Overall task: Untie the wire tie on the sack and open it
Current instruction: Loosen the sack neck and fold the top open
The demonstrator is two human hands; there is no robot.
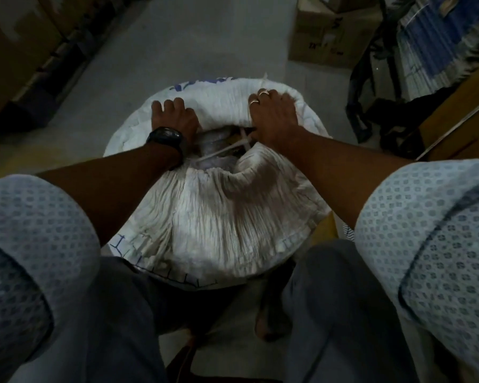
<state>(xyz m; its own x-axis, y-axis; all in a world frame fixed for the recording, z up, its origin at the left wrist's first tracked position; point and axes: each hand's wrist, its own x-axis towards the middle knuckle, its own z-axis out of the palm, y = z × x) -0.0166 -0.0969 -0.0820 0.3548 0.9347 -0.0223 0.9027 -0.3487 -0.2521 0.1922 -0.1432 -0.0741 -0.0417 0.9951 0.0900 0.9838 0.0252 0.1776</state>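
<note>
Sack (219, 217) is sitting on the floor between my knees, mouth partly gaping, pale tie strands (227, 149) crossing the gap. My left hand (174, 117) at 10 o'clock and right hand (271, 111) at 2 o'clock are clenching its far rim. Cardboard box (329, 37) is standing at 1 o'clock.

A dim storeroom or warehouse aisle: brown cardboard cartons (325, 37) stacked at both sides (one bears printed marks), bundled blue-and-white goods (443, 37) and a bare grey concrete floor (194, 42).
</note>
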